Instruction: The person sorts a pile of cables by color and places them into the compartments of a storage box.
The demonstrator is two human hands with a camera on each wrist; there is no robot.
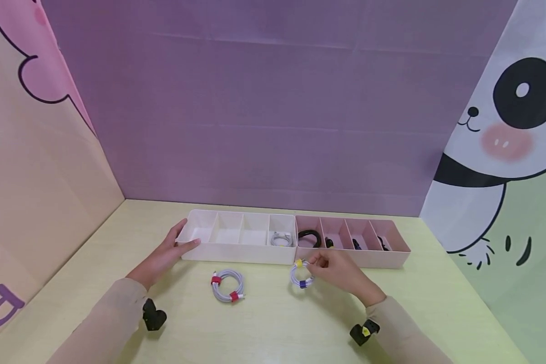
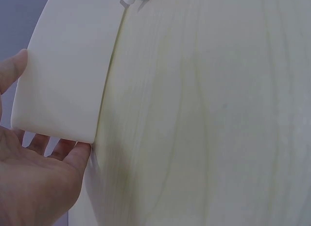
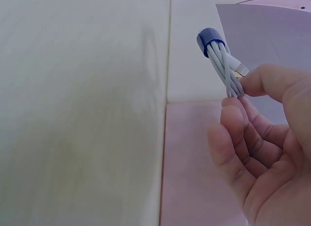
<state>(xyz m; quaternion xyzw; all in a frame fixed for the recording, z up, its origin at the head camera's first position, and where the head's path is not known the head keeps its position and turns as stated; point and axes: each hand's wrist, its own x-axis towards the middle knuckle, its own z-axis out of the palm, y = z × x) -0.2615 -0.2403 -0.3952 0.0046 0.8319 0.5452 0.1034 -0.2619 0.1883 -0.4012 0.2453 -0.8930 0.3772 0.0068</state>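
A white compartment box [image 1: 236,254] stands on the table. My left hand [image 1: 167,251] grips its left end, thumb at the front and fingers against the end wall [image 2: 56,138]. In my right hand [image 1: 338,270], thumb and fingertips pinch a coiled white charging cable [image 1: 296,277] with a yellow and a blue strap; the right wrist view shows its blue strap [image 3: 210,40] and connector. It hangs in front of where the white box meets a pink compartment box [image 1: 382,260]. Another coiled white cable [image 1: 241,283] with red straps lies on the table between my hands.
A coiled white cable [image 1: 281,239] lies in the white box's rightmost compartment. The pink box holds a black cable [image 1: 317,237] in its leftmost compartment and small dark items, partly hidden, in the others. A purple backdrop [image 1: 273,111] rises behind the table [image 1: 255,333].
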